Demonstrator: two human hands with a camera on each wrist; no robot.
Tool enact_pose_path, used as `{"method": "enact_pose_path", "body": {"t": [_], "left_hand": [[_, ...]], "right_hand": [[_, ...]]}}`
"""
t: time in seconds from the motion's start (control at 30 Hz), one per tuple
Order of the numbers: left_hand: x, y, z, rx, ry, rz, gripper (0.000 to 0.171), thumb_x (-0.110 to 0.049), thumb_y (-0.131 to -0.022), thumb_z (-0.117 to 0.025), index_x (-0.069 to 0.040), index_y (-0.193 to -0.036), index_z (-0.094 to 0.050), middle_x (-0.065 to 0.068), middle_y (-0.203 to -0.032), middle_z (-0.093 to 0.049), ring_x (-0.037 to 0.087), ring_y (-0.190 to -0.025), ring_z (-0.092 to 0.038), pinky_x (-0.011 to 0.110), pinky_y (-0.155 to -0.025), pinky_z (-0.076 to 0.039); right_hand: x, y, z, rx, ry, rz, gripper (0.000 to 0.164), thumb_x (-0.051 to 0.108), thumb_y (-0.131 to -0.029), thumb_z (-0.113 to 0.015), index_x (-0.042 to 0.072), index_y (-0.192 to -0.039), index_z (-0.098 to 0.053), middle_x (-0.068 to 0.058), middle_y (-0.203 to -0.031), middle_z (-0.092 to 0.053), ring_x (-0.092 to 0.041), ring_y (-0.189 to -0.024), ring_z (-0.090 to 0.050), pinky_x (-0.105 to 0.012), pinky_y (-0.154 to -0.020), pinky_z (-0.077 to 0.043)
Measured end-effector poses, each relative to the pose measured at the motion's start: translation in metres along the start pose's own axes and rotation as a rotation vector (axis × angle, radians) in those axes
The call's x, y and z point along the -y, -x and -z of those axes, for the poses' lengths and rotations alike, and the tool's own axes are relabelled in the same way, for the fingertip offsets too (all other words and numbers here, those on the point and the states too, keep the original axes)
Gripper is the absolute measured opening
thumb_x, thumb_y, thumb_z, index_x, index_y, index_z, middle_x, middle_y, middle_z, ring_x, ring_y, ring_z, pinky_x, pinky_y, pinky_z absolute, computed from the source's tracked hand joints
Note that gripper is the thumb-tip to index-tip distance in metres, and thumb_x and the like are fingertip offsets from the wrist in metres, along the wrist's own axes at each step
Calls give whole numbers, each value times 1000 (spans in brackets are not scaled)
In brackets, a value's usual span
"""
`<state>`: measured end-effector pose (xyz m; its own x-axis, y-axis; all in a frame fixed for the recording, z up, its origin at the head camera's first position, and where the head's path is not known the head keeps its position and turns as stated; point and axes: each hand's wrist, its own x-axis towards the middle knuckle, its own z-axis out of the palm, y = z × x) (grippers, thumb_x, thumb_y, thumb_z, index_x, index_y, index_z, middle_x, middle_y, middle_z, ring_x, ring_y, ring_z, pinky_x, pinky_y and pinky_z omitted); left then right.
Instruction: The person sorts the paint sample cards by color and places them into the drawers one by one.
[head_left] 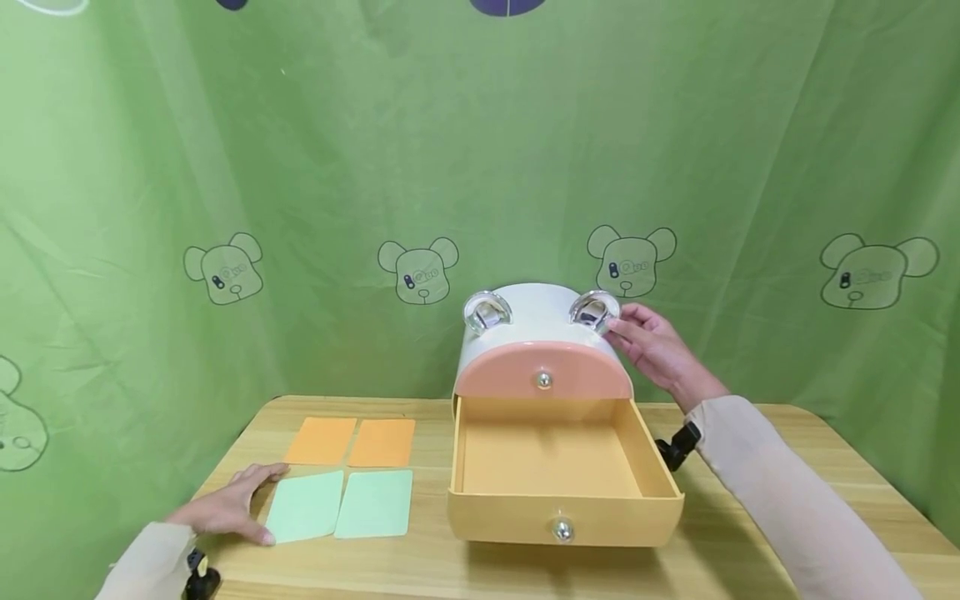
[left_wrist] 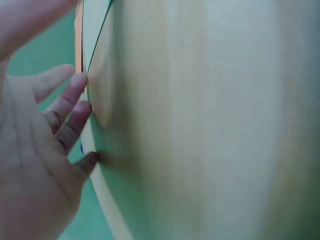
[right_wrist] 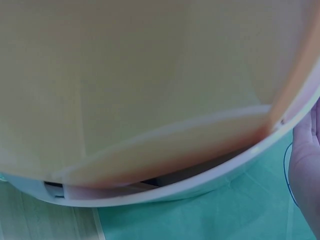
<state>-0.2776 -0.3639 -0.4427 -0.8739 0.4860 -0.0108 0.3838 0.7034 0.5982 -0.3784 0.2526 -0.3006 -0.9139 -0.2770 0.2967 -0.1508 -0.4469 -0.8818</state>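
A small chest with a white rounded top and two silvery ears stands on the table. Its pink upper drawer is in, while the yellow lower drawer is pulled far out. My right hand touches the chest's upper right side, thumb at the right ear; in the right wrist view only part of this hand shows at the right edge. Down at the left, my left hand rests with thumb and fingers spread beside a pale green card. Its fingertips touch the tabletop.
A second green card lies to the right of the first. Behind them are two orange cards. The wooden table backs onto a green curtain printed with bear heads. Silvery round knobs stick out from both drawer fronts.
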Motion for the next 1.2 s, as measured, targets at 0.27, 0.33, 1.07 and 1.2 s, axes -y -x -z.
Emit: {"method": "enact_pose_path", "body": {"t": [0.27,0.33,1.07,1.2], "left_hand": [[8,4,-2,-53,-73,-72,84,-28,-71,-80,5,-135,-39,26,-132,-43,37,-118,-41,65,-92,-37],[8,0,-2,-45,-98,-53,84,-30,-68,-81,4,-133,-42,22,-129,-45,37,-115,-42,61,-92,-40],[-11,-18,3,65,2,153,82,-12,-52,-86,1,-117,-39,20,-119,-44,40,-110,-41,62,-94,-38],[-6,-13,0,76,86,74,81,-10,-58,-84,5,-118,-32,25,-120,-40,45,-111,-42,51,-96,-41]], "right_hand": [[0,0,1,-7,4,6,19,-11,-90,-50,5,-91,-61,-5,-96,-65,-13,-89,-65,-20,-86,-51],[0,0,1,-8,5,4,19,-11,-89,-51,5,-91,-61,-4,-96,-66,-13,-89,-65,-20,-86,-52],[0,-1,-1,-14,-16,-10,20,-12,-90,-50,4,-92,-60,-5,-96,-66,-14,-89,-66,-21,-86,-52],[-1,-1,0,-10,-13,-8,18,-11,-89,-52,4,-92,-60,-6,-97,-66,-14,-90,-65,-21,-87,-51]]}}
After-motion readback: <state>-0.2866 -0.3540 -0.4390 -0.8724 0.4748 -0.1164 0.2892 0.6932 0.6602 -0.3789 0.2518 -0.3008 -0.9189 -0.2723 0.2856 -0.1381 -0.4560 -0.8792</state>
